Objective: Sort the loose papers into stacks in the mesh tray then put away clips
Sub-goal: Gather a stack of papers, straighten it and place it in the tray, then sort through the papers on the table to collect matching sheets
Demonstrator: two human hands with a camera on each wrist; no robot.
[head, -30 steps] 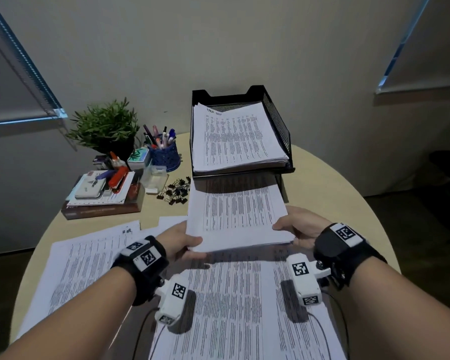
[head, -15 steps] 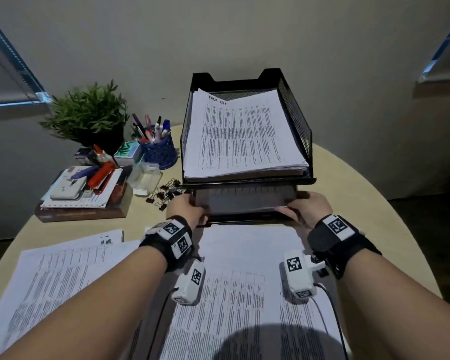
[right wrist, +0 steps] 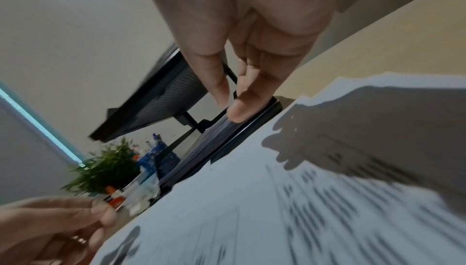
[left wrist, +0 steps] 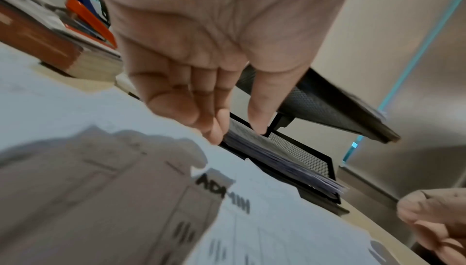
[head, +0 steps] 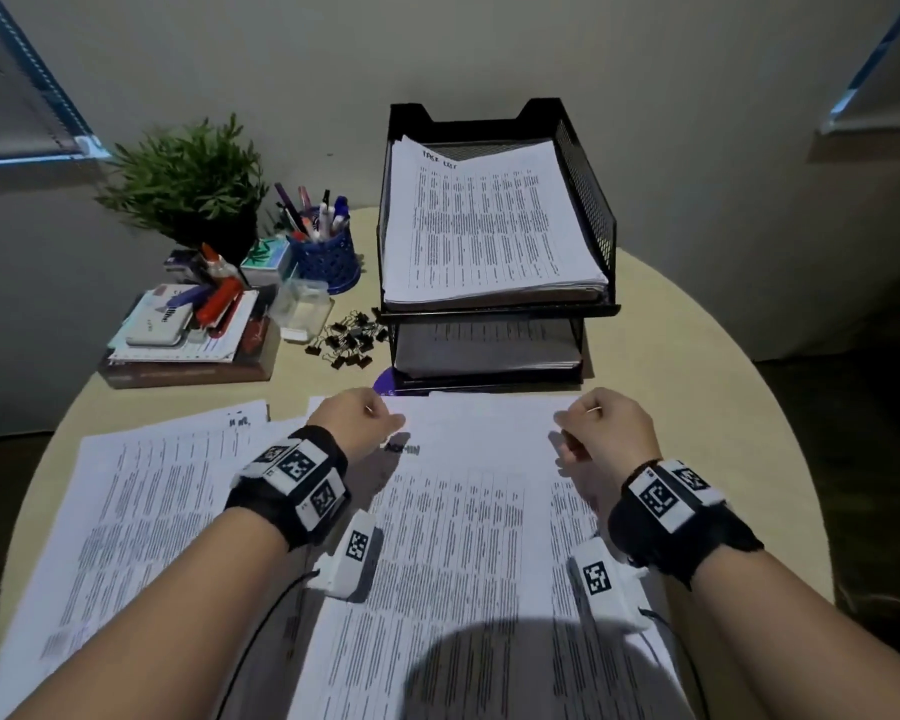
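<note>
A round pale wood table (head: 697, 407) stands against a plain off-white wall (head: 333, 70), flanked by what seem blind-covered windows (head: 17, 96).

Beyond the fingertips stands a black mesh tray (head: 588, 200) of white papers (head: 484, 226) printed in grey columns, left of it black clips (head: 349, 340) and a blue perforated pen cup (head: 328, 257).

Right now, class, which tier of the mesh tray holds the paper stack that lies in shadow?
The lower tier. Its stack sits dark beneath the upper tier, whose stack is lit and bears a handwritten heading.
</note>
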